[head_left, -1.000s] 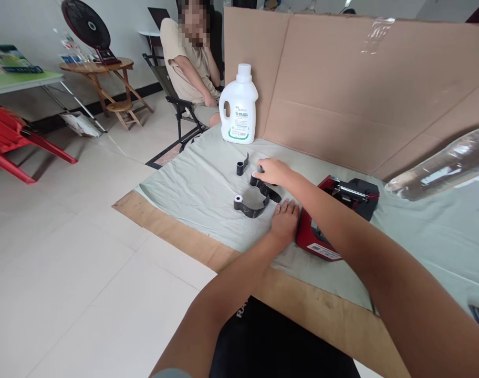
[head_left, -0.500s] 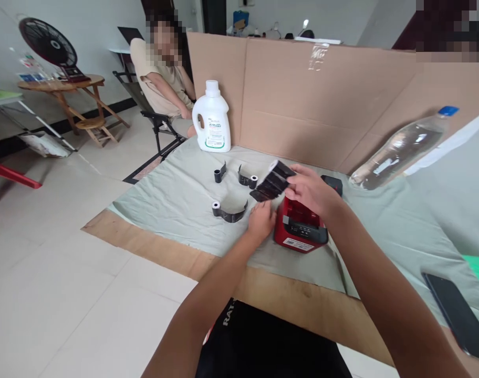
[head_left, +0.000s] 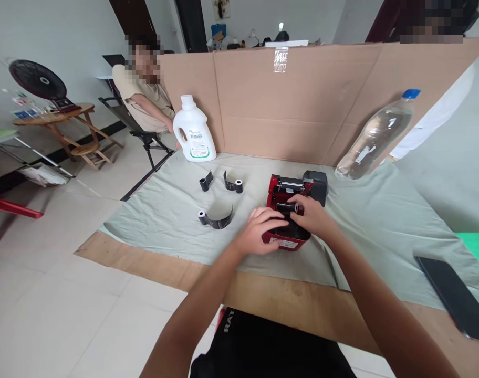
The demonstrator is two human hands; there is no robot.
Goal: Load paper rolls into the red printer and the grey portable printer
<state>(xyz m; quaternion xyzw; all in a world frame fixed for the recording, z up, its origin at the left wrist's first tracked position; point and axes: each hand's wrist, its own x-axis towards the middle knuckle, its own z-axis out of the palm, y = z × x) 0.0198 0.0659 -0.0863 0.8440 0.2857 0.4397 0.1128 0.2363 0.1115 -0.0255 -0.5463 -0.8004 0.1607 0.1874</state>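
A small red and black label printer stands on the cloth, and its lid is up at the back. A black label roll lies in its bay. My right hand grips this roll's right end with thumb and fingers. Over the printer's near left edge rests my left hand, fingers stretched out and apart, holding nothing. To the left are three more black rolls with loose tails: one upright roll, one with a white core and another nearer me.
A white detergent jug stands before the cardboard screen. A clear bottle leans against the screen at right. A phone lies near the right edge. A person sits beyond the table.
My right hand has lowered the label roll from above the printer into its bay. My left hand has moved from the cloth onto the printer's edge. The view has shifted right.
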